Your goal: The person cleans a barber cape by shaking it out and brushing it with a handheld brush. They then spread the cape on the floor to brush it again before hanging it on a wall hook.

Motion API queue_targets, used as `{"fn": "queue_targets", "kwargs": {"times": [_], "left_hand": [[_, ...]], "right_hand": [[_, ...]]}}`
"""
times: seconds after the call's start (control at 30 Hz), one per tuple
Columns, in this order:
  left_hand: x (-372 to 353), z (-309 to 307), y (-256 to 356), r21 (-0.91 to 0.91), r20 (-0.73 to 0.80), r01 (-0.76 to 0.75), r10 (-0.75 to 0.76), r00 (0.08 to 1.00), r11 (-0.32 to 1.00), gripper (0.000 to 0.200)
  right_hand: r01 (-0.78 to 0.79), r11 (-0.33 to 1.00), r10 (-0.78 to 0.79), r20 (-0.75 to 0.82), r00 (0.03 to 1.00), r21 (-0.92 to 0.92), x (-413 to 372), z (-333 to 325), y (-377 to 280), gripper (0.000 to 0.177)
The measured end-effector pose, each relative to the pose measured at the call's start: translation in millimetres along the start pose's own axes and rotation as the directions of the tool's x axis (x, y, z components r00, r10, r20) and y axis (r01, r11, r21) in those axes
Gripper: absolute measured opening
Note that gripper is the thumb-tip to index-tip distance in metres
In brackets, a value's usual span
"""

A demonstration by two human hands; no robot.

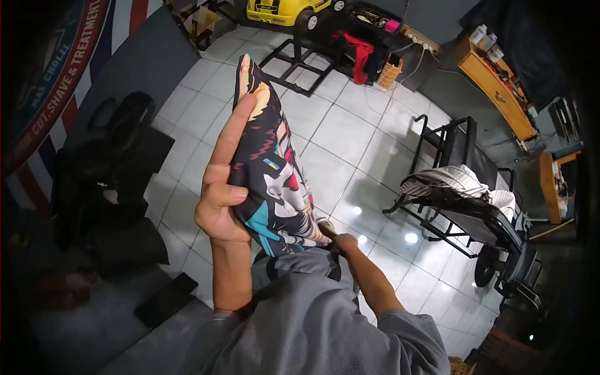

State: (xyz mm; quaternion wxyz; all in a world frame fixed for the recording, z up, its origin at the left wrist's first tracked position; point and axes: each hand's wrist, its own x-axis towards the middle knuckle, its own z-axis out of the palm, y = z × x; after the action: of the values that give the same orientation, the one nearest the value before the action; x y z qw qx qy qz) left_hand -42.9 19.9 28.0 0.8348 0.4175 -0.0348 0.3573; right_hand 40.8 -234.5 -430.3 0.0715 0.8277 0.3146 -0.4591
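A folded cloth (275,165) with a colourful cartoon-like print on black rises in front of my body. My left hand (225,178) grips its left side, thumb across the front and one finger stretched up along the fabric. Down at the cloth's lower right corner, my right hand (345,244) is closed on the edge; its fingertips are partly hidden. Just beyond that hand shows a small brown and pale thing (326,227), whose kind I cannot make out.
To the right stands a black barber chair (465,212) with a striped cloth (447,181) draped on it. A black metal frame (299,65) and a yellow toy car (284,11) are at the back. A wooden shelf (500,94) hangs on the right wall. White tiles (337,150) cover the floor.
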Motion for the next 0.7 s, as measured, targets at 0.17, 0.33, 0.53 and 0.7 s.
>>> {"fn": "queue_targets", "kwargs": {"times": [0.17,0.33,0.53,0.7], "left_hand": [[-2.8,0.1,4.0,0.036,-0.050,0.038,-0.036,0.998,0.999,0.080],[-4.8,-11.0,-30.5,0.268,0.027,0.046,-0.055,0.998,0.962,0.081],[3.2,-0.4,-50.7,0.332,0.077,-0.066,0.042,0.996,0.941,0.076],[15.1,10.4,-30.3,0.435,0.093,-0.183,0.158,0.983,0.882,0.076]], "right_hand": [[0.035,0.924,0.042,-0.194,0.980,0.380,9.5,-3.2,32.1,0.058],[0.446,0.238,0.035,-0.466,0.884,0.863,-58.3,-122.2,-48.4,0.056],[0.834,-0.042,-0.285,-0.807,0.518,0.550,-208.7,-224.1,-145.8,0.050],[0.848,0.304,-0.520,-0.671,0.530,0.434,-136.4,-163.1,-143.6,0.034]]}}
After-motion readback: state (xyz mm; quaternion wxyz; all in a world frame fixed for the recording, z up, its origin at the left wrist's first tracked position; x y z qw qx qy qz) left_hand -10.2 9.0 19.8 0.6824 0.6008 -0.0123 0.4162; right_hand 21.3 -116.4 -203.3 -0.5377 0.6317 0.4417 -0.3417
